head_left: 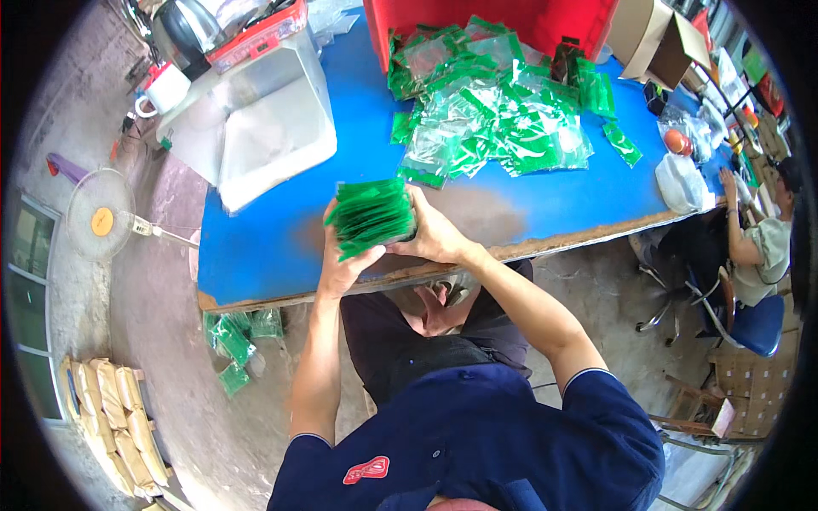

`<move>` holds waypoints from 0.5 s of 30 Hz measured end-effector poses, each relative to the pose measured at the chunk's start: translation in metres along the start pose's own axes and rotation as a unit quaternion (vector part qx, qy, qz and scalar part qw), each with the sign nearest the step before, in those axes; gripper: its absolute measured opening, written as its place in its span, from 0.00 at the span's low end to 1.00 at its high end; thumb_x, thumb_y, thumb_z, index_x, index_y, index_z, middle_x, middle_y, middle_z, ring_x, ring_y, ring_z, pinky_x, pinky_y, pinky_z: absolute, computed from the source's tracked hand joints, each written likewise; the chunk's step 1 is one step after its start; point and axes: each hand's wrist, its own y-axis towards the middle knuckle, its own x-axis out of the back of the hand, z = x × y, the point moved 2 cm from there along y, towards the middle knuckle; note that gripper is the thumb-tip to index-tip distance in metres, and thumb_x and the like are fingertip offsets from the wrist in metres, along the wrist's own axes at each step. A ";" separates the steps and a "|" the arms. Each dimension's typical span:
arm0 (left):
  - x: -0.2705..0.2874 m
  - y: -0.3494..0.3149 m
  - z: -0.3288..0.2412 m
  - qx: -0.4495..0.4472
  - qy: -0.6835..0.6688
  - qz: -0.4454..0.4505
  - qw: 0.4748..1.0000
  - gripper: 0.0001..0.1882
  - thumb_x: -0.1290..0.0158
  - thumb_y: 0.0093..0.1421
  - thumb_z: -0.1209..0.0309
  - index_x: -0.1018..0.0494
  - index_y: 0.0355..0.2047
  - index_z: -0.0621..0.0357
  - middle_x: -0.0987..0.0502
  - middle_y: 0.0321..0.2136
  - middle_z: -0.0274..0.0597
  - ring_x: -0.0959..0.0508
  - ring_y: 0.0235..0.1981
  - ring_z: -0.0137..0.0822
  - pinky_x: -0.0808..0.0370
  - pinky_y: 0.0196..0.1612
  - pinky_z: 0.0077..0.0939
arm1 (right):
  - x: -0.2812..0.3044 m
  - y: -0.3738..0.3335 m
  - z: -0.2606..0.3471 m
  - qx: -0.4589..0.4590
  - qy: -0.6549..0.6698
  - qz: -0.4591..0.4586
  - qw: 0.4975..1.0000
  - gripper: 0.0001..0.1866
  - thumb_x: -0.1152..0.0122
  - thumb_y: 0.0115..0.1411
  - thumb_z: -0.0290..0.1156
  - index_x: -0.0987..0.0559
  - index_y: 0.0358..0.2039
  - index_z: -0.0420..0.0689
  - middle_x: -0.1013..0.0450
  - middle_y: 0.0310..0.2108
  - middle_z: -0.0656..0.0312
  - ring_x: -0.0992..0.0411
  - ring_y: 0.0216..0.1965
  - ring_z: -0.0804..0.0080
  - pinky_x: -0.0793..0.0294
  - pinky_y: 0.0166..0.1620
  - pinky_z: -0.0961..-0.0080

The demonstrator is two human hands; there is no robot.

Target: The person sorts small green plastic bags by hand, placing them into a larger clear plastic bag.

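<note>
Between my two hands, above the table's near edge, is a thick stack of green plastic packets (371, 215), their edges lined up. My left hand (342, 266) grips the stack from its left and near side, thumb across the near edge. On the other side my right hand (430, 230) closes round the stack's right side; some of its fingers are hidden behind it. Farther back on the blue table (362, 111) lies a loose heap of clear and green packets (503, 115), spilling from a red bin (503, 10). One single packet (622, 144) lies right of the heap.
A translucent plastic box (279, 136) stands at the table's left, beside a white mug (166, 87) and a kettle (183, 30). At the right are a white bag (680, 185) and a seated person (763, 243). Several green packets (230, 336) lie on the floor below the left corner.
</note>
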 end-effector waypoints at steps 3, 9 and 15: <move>-0.001 0.008 -0.007 0.029 -0.212 -0.049 0.976 0.65 0.32 0.50 0.81 0.71 0.74 0.51 0.34 0.62 0.47 0.28 0.61 0.43 0.28 0.62 0.41 | -0.001 0.009 0.006 0.103 -0.048 -0.051 0.992 0.61 0.18 0.44 0.39 0.51 0.70 0.40 0.36 0.62 0.42 0.36 0.64 0.50 0.36 0.65 0.58; 0.000 0.009 -0.006 0.008 -0.201 -0.053 0.978 0.67 0.32 0.49 0.82 0.71 0.75 0.46 0.36 0.64 0.49 0.32 0.64 0.43 0.30 0.64 0.42 | -0.001 0.012 0.022 0.105 -0.065 -0.038 0.992 0.58 0.20 0.46 0.39 0.49 0.70 0.40 0.33 0.59 0.43 0.33 0.62 0.50 0.34 0.64 0.58; -0.011 -0.001 0.009 0.062 -0.213 -0.155 0.963 0.66 0.33 0.50 0.83 0.71 0.74 0.52 0.46 0.69 0.52 0.39 0.68 0.43 0.34 0.66 0.42 | -0.017 0.023 -0.008 0.027 0.045 -0.108 0.993 0.47 0.21 0.47 0.40 0.37 0.62 0.38 0.26 0.50 0.49 0.27 0.54 0.56 0.28 0.57 0.62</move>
